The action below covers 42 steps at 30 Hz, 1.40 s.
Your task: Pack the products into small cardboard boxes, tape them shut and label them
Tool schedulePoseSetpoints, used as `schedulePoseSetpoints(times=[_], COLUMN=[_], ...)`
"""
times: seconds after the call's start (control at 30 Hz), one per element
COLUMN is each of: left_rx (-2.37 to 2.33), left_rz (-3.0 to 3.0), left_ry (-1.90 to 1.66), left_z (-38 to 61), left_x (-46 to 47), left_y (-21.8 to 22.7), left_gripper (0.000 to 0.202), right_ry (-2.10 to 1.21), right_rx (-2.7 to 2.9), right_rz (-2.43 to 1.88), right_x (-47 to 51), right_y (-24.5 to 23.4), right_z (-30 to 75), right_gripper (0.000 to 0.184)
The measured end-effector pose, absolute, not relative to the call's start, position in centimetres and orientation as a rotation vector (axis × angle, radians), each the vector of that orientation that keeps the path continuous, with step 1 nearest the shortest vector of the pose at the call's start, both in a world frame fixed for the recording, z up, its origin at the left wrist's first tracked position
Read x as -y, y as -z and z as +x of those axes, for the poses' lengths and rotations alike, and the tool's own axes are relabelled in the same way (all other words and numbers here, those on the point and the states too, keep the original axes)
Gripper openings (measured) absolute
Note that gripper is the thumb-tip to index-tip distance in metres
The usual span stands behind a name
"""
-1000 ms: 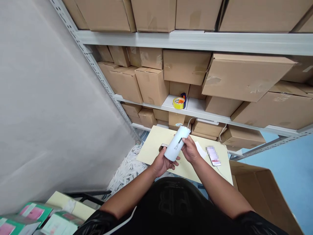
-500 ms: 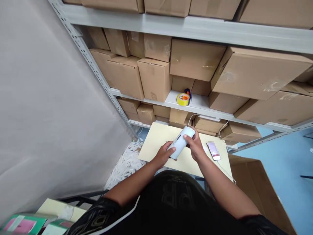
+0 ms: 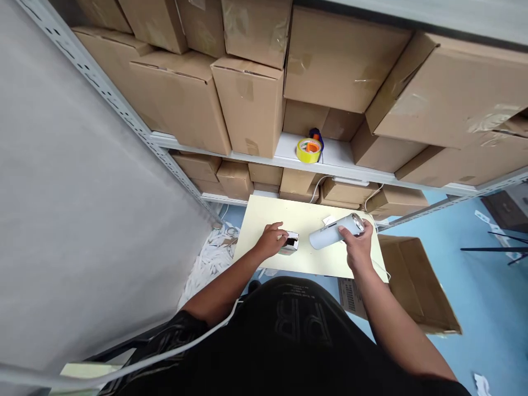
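Observation:
My right hand [image 3: 358, 245] is wrapped around a pale cylinder [image 3: 328, 235] with dark lettering and a shiny metallic end, tilted above the table's right part. On the pale yellow table [image 3: 264, 212], a small white box [image 3: 290, 243] stands with its dark inside showing through the top. At its left edge, my left hand [image 3: 271, 241] has its thumb and fingers closed on the box's upper rim or flap; the hand covers that side. A gap separates the cylinder and the box.
Cardboard boxes [image 3: 247, 110] fill the metal shelves [image 3: 342, 165] behind the table. A yellow tape roll [image 3: 308, 150] on a dispenser sits on the middle shelf. An open carton [image 3: 412, 275] stands on the floor at right. White paper strips [image 3: 210, 264] lie at left.
Both hands held the cylinder before; now only my right hand has it, farther right. My left hand has let go and is at the small box, which has come into view. The phone is no longer visible.

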<state>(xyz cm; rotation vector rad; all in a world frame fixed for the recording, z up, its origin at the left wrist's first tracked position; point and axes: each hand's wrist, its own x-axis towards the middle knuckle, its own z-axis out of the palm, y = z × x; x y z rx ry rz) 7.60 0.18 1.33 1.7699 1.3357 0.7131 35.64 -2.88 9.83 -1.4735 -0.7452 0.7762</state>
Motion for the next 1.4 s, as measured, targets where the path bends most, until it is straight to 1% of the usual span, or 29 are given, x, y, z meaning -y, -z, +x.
schedulePoseSetpoints(times=[0.13,0.27,0.37,0.43,0.5,0.63,0.77,0.83,0.93,1.13,1.2,1.3,1.4], left_rx=[-1.232,-1.115,-1.154,-1.194,-1.183,-1.098,-1.121,-1.110,-1.094,-1.085,-1.078,-1.067,-1.064], left_rz=[1.853,1.895,1.809,1.726,1.664,1.642,1.682,1.677,1.607,1.361,1.322,1.317,1.342], left_ry=[-0.731,-0.767,-0.749,-0.741,-0.762,-0.804,-0.754,-0.734,-0.755,-0.828,-0.818,-0.801,-0.804], left_z=[7.7,7.4,7.6,7.8,8.0,8.1,8.1,8.2,8.3,8.1,7.9,7.7,7.7], left_x=[0.4,1.0,1.1,1.0,1.1,1.3,1.2,1.0,0.6,0.9,1.1,1.5,1.6], left_y=[-0.9,-1.3,-1.0,-0.6,-0.4,-0.6,-0.4,0.2,1.1,1.5,1.6,1.9,2.3], left_gripper=[0.024,0.018,0.015,0.019,0.031,0.064,0.086,0.093,0.091,0.072,0.068,0.069,0.071], right_ry=[-0.739,-0.827,-0.872,-0.891,-0.910,-0.954,-1.034,-1.047,-1.025,-0.955,-0.941,-0.941,-0.914], right_rx=[0.837,0.874,0.882,0.882,0.875,0.840,0.828,0.852,0.888,1.039,1.116,1.320,1.564], right_rz=[-1.445,-1.418,-1.419,-1.425,-1.433,-1.473,-1.515,-1.514,-1.493,-1.433,-1.440,-1.481,-1.554], right_x=[2.6,2.1,1.7,1.6,1.5,1.3,0.8,0.6,0.6,2.5,3.3,4.1,4.2], right_y=[-9.2,-8.7,-8.3,-7.9,-7.7,-7.5,-6.9,-6.3,-5.4,-4.8,-4.7,-4.5,-4.0], right_z=[34.3,32.7,32.4,32.5,32.8,33.2,32.5,31.7,30.4,29.6,29.9,30.1,29.8], right_gripper=[0.079,0.077,0.076,0.076,0.075,0.075,0.078,0.077,0.075,0.077,0.078,0.079,0.074])
